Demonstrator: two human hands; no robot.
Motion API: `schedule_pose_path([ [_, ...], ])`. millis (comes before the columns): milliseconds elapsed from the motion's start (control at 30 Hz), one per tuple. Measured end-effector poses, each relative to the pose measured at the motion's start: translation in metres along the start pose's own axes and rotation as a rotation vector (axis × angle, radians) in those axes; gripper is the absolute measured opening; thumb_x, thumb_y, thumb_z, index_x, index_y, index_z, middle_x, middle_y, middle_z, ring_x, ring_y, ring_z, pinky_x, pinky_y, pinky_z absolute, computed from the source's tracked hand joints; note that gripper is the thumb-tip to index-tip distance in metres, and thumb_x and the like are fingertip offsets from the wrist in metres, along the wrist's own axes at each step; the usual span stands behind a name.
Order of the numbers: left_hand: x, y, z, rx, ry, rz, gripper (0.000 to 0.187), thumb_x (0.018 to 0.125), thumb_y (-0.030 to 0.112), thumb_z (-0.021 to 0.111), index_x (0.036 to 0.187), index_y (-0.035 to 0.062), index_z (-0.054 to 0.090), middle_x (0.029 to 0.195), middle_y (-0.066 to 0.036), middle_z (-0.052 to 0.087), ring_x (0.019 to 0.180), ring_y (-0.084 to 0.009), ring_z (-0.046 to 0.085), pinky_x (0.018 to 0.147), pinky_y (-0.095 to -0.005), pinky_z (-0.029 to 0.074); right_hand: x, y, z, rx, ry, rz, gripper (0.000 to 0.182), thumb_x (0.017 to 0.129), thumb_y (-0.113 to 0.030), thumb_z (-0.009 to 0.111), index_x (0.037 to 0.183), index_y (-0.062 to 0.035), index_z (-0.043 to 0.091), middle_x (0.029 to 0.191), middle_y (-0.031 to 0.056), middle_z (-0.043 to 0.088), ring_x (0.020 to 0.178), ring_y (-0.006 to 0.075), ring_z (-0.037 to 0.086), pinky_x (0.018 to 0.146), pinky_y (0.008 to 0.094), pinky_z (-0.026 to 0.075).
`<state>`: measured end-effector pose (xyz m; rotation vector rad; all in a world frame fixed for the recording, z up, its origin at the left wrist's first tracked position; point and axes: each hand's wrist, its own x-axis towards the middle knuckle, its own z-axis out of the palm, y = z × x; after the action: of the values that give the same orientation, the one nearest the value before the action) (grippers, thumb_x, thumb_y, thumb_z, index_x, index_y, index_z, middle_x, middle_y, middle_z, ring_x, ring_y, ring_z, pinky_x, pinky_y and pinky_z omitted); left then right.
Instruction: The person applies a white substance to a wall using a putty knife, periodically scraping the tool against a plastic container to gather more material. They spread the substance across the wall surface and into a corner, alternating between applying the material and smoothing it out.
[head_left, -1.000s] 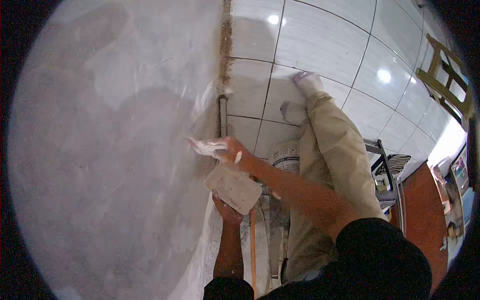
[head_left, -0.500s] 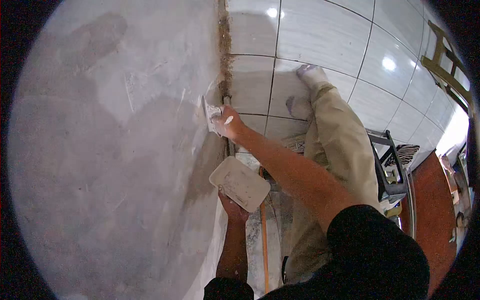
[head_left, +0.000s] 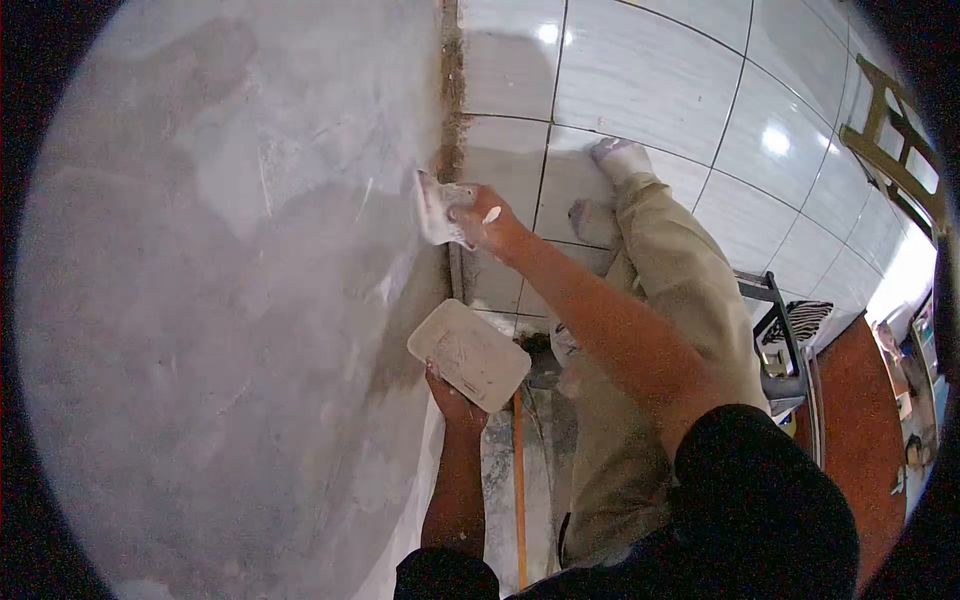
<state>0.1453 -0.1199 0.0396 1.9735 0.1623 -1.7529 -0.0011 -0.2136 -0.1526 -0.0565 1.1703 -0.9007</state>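
Note:
My right hand (head_left: 490, 222) grips a putty scraper (head_left: 432, 208) whose flat blade is smeared with white filler. The blade overlaps the lower edge of the grey plastered wall (head_left: 250, 320) in this view. A blob of white sticks to the back of that hand. Lower down, my left hand (head_left: 455, 402) holds a shallow, pale plastic tub (head_left: 512, 368) from beneath, fingers curled at its near side. Some filler is smeared inside the tub. On the wall, lighter patches and a few white streaks show.
Glossy tiles (head_left: 640, 60) cover the floor, with a rough, dirty strip (head_left: 452, 90) along the wall's foot. My outstretched leg (head_left: 690, 260) lies on the right. An orange pole (head_left: 519, 490) runs below the tub. A black stool (head_left: 785, 385) and a wooden frame (head_left: 890, 130) stand farther right.
The scraper has shifted slightly right and turned, so more of its blade face shows. The tub has moved a little up and left in view.

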Motion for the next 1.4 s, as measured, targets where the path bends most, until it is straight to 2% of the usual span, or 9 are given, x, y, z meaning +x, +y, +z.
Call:
schedule_pose_path([
  [167,-0.005,-0.001,-0.015,-0.076,-0.088,0.015,0.063,0.089,0.053,0.037,0.134,0.0086,0.033,0.129,-0.013,0.044,0.116,-0.0301,0.046,0.094,-0.0465,0.041,0.015,0.059,0.043,-0.516,-0.015,-0.623,0.022,0.078,-0.01,0.052,0.095,0.0013,0.058,0.076,0.0119,0.062,0.068,0.0242,0.059,0.062,0.037,0.047],
  [267,-0.013,0.0,-0.015,0.019,0.013,0.053,0.062,0.089,0.052,0.036,0.133,0.009,0.034,0.127,-0.012,0.045,0.113,-0.0294,0.049,0.093,-0.0452,0.043,-0.022,0.013,0.056,-0.499,-0.067,-0.211,0.024,0.079,-0.01,0.054,0.1,0.0013,0.057,0.086,0.0156,0.064,0.074,0.0284,0.061,0.066,0.039,0.047],
  [467,-0.005,-0.012,-0.019,-0.031,0.026,0.06,0.059,0.09,0.051,0.035,0.132,0.0093,0.035,0.125,-0.012,0.047,0.111,-0.0288,0.05,0.092,-0.0449,0.044,-0.02,0.024,0.002,-0.341,-0.412,-0.45,0.025,0.081,-0.01,0.053,0.102,0.0019,0.056,0.1,0.0166,0.063,0.086,0.022,0.062,0.077,0.0315,0.049],
  [633,-0.002,-0.012,-0.035,-0.053,-0.084,0.084,0.059,0.09,0.051,0.036,0.132,0.0093,0.035,0.125,-0.011,0.046,0.111,-0.0288,0.049,0.091,-0.0446,0.044,0.103,0.161,-0.027,0.097,-0.17,0.04,0.028,0.08,-0.006,0.056,0.107,0.0001,0.056,0.095,0.0088,0.062,0.083,0.0197,0.06,0.075,0.0335,0.049],
  [967,0.006,-0.002,-0.032,-0.047,-0.023,0.158,0.065,0.089,0.055,0.038,0.134,0.009,0.032,0.128,-0.011,0.044,0.115,-0.0294,0.046,0.094,-0.0458,0.041,0.031,0.046,0.018,0.482,-0.109,-0.151,0.032,0.084,-0.008,0.053,0.115,-0.0008,0.052,0.094,0.0044,0.06,0.079,0.0125,0.056,0.065,0.028,0.045],
  [1067,-0.003,-0.012,-0.032,-0.019,-0.005,0.175,0.064,0.09,0.055,0.036,0.134,0.009,0.032,0.128,-0.011,0.044,0.115,-0.0298,0.046,0.094,-0.0462,0.041,0.038,0.059,0.024,0.236,-0.154,-0.055,0.029,0.083,-0.008,0.053,0.112,-0.0004,0.054,0.093,0.0039,0.06,0.08,0.0129,0.056,0.065,0.0273,0.044],
  [1133,-0.008,-0.019,-0.027,0.019,0.008,0.185,0.063,0.09,0.055,0.035,0.134,0.009,0.032,0.128,-0.011,0.044,0.115,-0.03,0.046,0.094,-0.0463,0.041,0.043,0.085,0.042,-0.012,-0.008,-0.432,0.023,0.081,-0.007,0.055,0.104,-0.0002,0.057,0.089,0.0039,0.06,0.081,0.0137,0.056,0.068,0.0269,0.044],
  [1200,-0.013,-0.025,-0.026,0.022,-0.006,0.107,0.062,0.09,0.054,0.034,0.134,0.009,0.033,0.127,-0.012,0.044,0.114,-0.0302,0.046,0.093,-0.0465,0.042,0.008,0.057,0.051,0.081,0.027,-0.133,0.022,0.081,-0.007,0.056,0.102,0.0006,0.058,0.089,0.0069,0.061,0.083,0.0176,0.058,0.073,0.0289,0.045],
  [1400,-0.021,-0.039,-0.033,-0.022,-0.016,0.093,0.059,0.09,0.053,0.035,0.129,0.0096,0.038,0.121,-0.01,0.048,0.109,-0.0281,0.05,0.089,-0.0453,0.045,-0.068,0.039,0.078,-0.622,0.277,-0.824,0.02,0.082,-0.007,0.054,0.1,-0.0011,0.06,0.091,0.0158,0.062,0.085,0.0259,0.059,0.078,0.0362,0.046],
])
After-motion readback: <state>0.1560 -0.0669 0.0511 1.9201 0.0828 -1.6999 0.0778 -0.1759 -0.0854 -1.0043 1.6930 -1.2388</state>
